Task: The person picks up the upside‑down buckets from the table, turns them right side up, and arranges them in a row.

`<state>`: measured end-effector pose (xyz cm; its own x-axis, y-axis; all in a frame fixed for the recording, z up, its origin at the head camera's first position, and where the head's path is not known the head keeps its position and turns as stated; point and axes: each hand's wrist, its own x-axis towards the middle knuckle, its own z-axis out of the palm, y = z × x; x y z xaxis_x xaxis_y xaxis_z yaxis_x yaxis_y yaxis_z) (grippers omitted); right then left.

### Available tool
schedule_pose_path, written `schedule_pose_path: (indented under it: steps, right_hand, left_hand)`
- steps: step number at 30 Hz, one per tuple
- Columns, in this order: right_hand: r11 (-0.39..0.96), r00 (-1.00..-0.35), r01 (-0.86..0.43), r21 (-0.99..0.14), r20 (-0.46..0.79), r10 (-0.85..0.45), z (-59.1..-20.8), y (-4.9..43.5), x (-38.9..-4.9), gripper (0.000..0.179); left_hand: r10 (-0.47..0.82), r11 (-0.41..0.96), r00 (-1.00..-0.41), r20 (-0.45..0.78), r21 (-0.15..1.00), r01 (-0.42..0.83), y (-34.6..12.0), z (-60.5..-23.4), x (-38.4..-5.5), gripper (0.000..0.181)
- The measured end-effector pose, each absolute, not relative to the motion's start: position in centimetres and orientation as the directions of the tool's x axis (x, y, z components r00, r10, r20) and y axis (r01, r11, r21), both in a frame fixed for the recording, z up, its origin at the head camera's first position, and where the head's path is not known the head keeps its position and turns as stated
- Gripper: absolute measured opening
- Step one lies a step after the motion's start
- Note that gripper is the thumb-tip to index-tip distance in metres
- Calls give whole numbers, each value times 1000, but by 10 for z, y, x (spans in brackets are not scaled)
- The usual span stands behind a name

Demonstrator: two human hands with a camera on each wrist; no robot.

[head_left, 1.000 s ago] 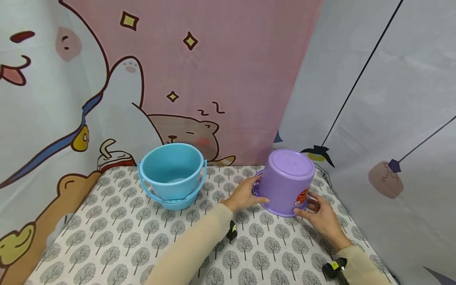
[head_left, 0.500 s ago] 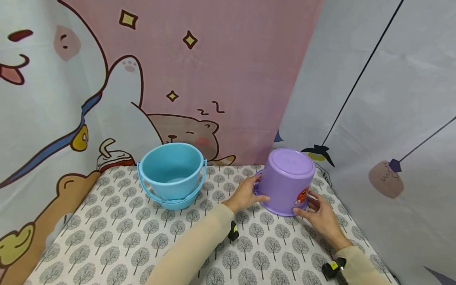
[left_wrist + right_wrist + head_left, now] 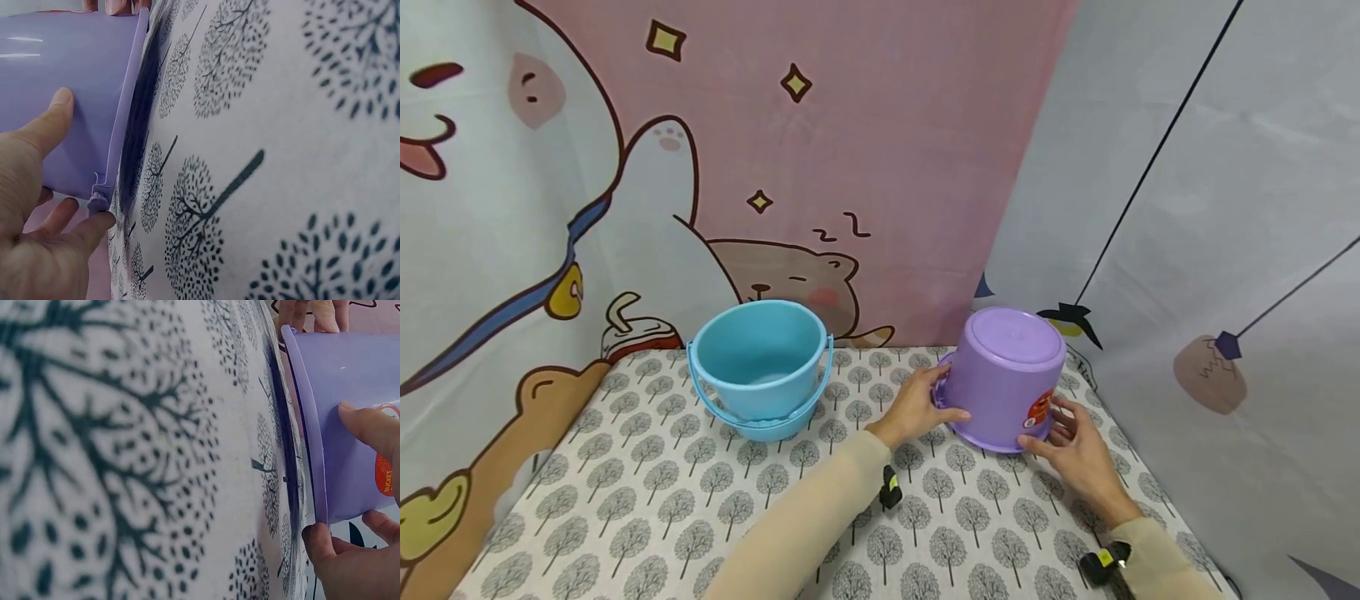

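1. Filling the back of my head view is a cartoon-printed backdrop (image 3: 910, 150), pink behind a dozing bear and pale grey on the right.
2. Below it I have a table under a white cloth (image 3: 662, 521) printed with dark trees.
3. Toward the back left stands a light blue bucket (image 3: 756, 402), mouth up, its handle hanging down across the front.
4. Well to the right of that I see the purple bucket (image 3: 1000, 392), turned over with its base uppermost. Both wrist views show me a dark strip between its rim and the cloth; I cannot tell whether the rim touches anywhere.
5. The left hand (image 3: 916, 408) grips the purple bucket's left side: thumb straight along the wall, fingers spread partway from it and reaching round near the rim.
6. The right hand (image 3: 1078, 454) grips the right side, thumb laid on the wall, fingers bent in at the rim, partway apart from the thumb.
7. At each wrist I make out a small black device with a yellow patch.
8. Near the right thumb is an orange-red sticker (image 3: 1039, 408); the right wrist view lets me read "BUCKET".
9. Smallest is a purple hinge (image 3: 98, 200) at the rim, with a left fingertip right by it.
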<state>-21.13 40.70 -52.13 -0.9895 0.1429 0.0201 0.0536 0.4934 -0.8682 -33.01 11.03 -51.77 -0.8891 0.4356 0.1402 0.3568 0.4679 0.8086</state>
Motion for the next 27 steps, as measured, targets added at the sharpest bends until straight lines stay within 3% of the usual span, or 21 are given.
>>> schedule_pose_path:
  steps: [19, 27]
  right_hand:
    - [551, -986, 22, -834, 72, 149, -518, 405, -210, 122]
    - [602, -983, 30, -798, 84, 161, -516, 403, -206, 123]
  left_hand:
    - [396, 406, -899, 189, 842, 356, 107, -518, -328, 103]
    - [395, 333, -908, 142, 898, 286, 103, -513, -322, 111]
